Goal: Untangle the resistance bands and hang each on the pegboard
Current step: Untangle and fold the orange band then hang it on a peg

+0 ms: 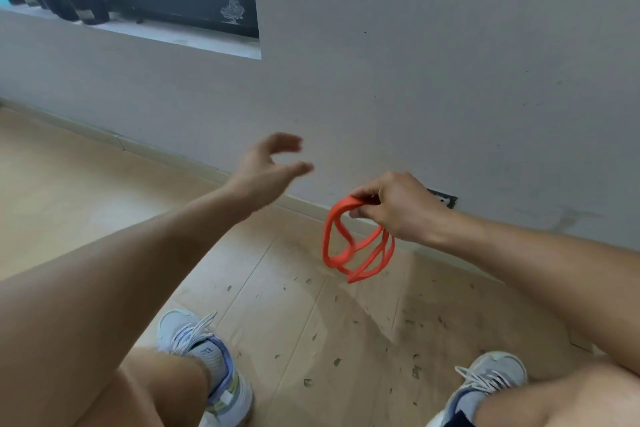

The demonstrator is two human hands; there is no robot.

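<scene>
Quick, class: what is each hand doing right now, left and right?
Left hand: open, fingers spread, holding nothing.
Right hand: holds the orange bands, pinched at the top; they hang in loops.

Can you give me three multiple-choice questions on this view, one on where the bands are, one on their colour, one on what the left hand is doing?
1. Where are the resistance bands?
A. lying on the floor
B. hanging from the right hand
C. on the window sill

2. What colour are the bands?
A. orange-red
B. blue
C. black

3. What state is the left hand in?
A. gripping the bands
B. clenched in a fist
C. open, holding nothing

Answers:
1 B: the right hand's fingers pinch the top of the tangled loops, which dangle in the air above the floor.
2 A: every loop is the same orange-red.
3 C: its fingers are spread in the air in front of the wall, apart from the bands.
</scene>
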